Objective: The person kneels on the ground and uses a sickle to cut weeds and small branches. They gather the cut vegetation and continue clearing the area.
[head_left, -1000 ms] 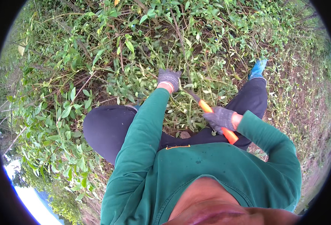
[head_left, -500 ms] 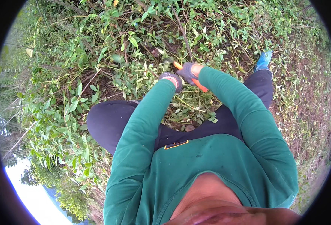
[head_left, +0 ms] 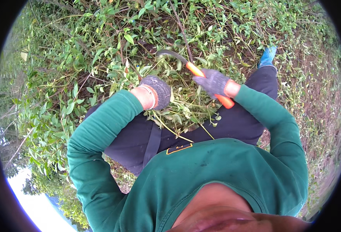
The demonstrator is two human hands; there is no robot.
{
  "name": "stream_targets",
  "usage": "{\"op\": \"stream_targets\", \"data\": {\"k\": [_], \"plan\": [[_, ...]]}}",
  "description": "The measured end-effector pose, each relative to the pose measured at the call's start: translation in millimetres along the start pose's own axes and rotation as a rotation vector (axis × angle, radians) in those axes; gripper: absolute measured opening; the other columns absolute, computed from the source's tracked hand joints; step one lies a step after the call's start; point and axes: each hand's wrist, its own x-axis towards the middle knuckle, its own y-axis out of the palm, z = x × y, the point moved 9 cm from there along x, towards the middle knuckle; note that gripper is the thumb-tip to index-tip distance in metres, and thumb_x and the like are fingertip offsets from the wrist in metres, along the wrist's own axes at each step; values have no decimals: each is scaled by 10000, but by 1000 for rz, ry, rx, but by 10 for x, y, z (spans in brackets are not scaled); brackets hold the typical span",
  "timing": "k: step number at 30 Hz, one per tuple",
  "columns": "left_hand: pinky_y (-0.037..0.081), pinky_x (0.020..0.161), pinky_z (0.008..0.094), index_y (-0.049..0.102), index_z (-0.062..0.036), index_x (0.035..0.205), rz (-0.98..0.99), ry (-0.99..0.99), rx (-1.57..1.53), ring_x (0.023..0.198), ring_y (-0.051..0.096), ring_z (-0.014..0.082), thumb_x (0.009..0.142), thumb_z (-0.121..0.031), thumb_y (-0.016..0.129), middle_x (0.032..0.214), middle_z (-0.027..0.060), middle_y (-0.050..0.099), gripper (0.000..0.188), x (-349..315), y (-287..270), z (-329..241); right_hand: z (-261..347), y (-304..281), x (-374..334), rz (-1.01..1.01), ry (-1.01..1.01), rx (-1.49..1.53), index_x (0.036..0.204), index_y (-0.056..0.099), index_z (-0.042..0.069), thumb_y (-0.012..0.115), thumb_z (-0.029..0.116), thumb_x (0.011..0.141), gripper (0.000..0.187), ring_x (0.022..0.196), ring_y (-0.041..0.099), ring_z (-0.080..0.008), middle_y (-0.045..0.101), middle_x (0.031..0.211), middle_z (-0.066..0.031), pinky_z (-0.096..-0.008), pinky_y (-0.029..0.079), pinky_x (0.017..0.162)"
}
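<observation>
My right hand [head_left: 212, 82], in a dark grey glove, is wrapped round the orange handle of a sickle [head_left: 194, 69]. Its curved grey blade points left, just above the leafy growth beyond my left hand. My left hand [head_left: 157, 92], gloved alike, is closed on a bunch of leafy stems [head_left: 181, 113]. Pale stalk ends stick out from it toward my lap, while leaves spread to its right. The glove's back hides the fingers. A gap separates the two hands, with green leaves between them.
Dense low vines [head_left: 89, 50] cover the ground ahead and to the left. A thin woody stem [head_left: 182, 31] rises beyond the blade. My bent legs frame the work spot, with a blue boot [head_left: 268, 56] at the right. Drier, sparser ground [head_left: 305, 116] lies at the far right.
My hands have come apart from close together: the left moved left and nearer me with the stems, the right moved right. The sickle's blade now shows clearly.
</observation>
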Motion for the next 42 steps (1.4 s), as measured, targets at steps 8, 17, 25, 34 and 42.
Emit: {"op": "stream_targets", "data": {"k": [8, 17, 25, 34, 42], "plan": [[498, 614, 448, 673, -60, 839, -111, -239, -54, 669, 639, 325, 789, -267, 596, 746, 152, 657, 226, -411, -200, 1148, 34, -295, 398, -266, -19, 329, 946, 557, 44, 540, 388, 895, 348, 513, 575, -249, 581, 651, -96, -375, 462, 470], [336, 1016, 485, 475, -130, 1306, -447, -81, 146, 1219, 467, 325, 820, -197, 561, 1343, 161, 467, 498, 347, -486, 678, -368, 365, 193, 181, 258, 1157, 776, 501, 113, 556, 342, 923, 277, 400, 428, -132, 455, 544, 5, -299, 363, 363], [215, 1098, 512, 317, -138, 1425, -530, -79, 293, 1334, 342, 292, 787, -214, 620, 1405, 118, 411, 711, 578, -438, 761, -382, 496, -299, 378, 253, 1138, 815, 475, 116, 540, 343, 931, 263, 355, 411, -140, 430, 508, -1, -294, 350, 346], [242, 1088, 479, 354, -20, 1371, -323, -262, 280, 1089, 557, 315, 723, -258, 718, 1060, 160, 623, 780, 784, -584, 915, -486, 94, -117, -186, 1, 207, 954, 541, 13, 557, 362, 905, 353, 476, 553, -224, 538, 584, -99, -377, 424, 452], [421, 855, 436, 678, -54, 1022, -225, -82, 484, 903, 640, 305, 773, -129, 615, 889, 120, 684, 268, 674, -563, 535, 17, -854, 6, -728, -320, 31, 965, 533, 7, 585, 350, 895, 354, 569, 581, -362, 573, 642, -186, -423, 459, 518]]}}
